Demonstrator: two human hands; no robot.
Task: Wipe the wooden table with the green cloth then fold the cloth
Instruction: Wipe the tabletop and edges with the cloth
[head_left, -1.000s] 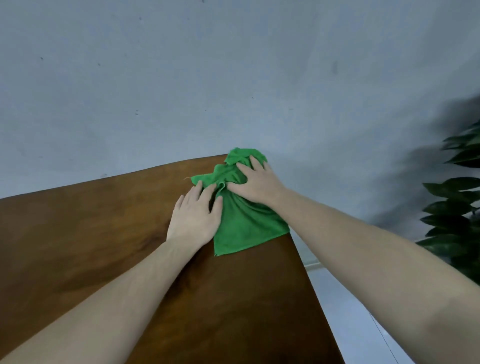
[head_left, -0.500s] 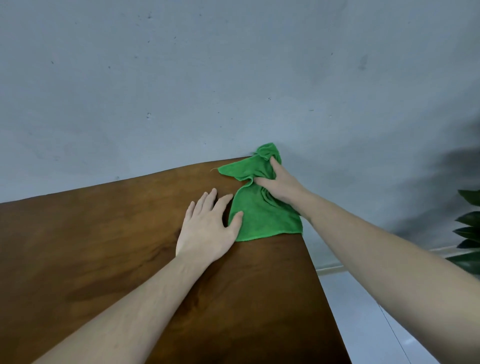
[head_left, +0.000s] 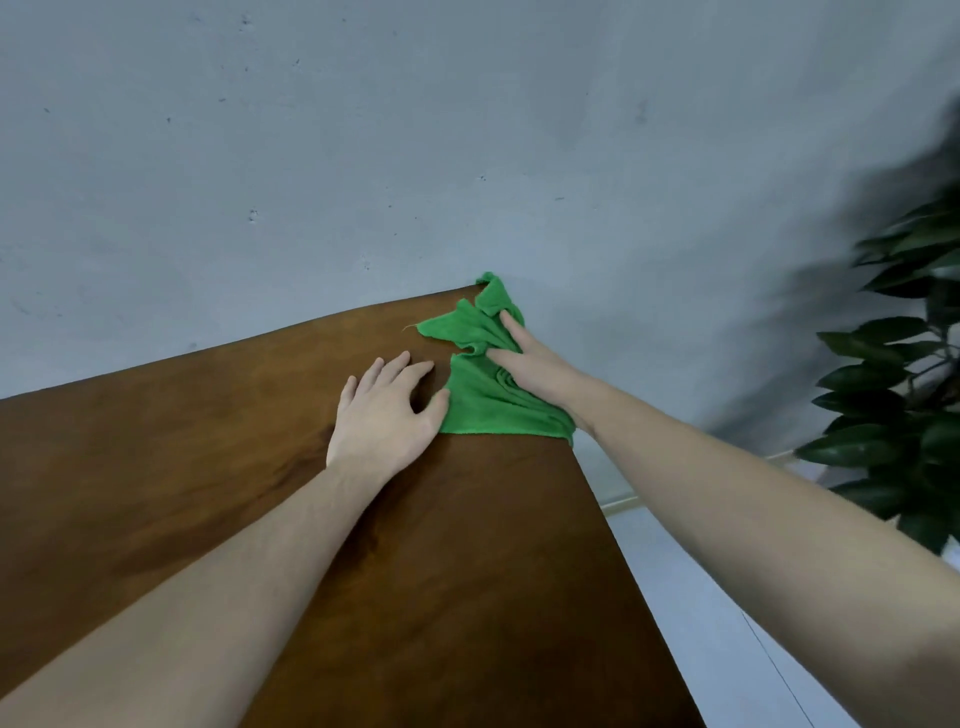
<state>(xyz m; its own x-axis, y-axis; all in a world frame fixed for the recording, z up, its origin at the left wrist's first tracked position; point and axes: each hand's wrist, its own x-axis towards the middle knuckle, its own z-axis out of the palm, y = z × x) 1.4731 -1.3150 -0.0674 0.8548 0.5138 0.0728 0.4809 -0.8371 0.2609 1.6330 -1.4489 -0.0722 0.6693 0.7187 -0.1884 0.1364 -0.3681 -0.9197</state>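
A crumpled green cloth (head_left: 475, 400) lies on the far right corner of the brown wooden table (head_left: 218, 467), reaching up to the corner tip by the wall. My right hand (head_left: 524, 364) presses down on the cloth with fingers spread over its bunched upper part. My left hand (head_left: 387, 410) rests flat on the bare wood just left of the cloth, fingers apart, its thumb touching the cloth's left edge.
A grey wall (head_left: 415, 156) stands right behind the table. The table's right edge drops to a pale floor (head_left: 727, 623). A dark leafy plant (head_left: 904, 364) stands to the right of the table.
My right hand has pushed the cloth further toward the far right corner and now lies flatter on it. My left hand has come off the cloth onto the wood beside it.
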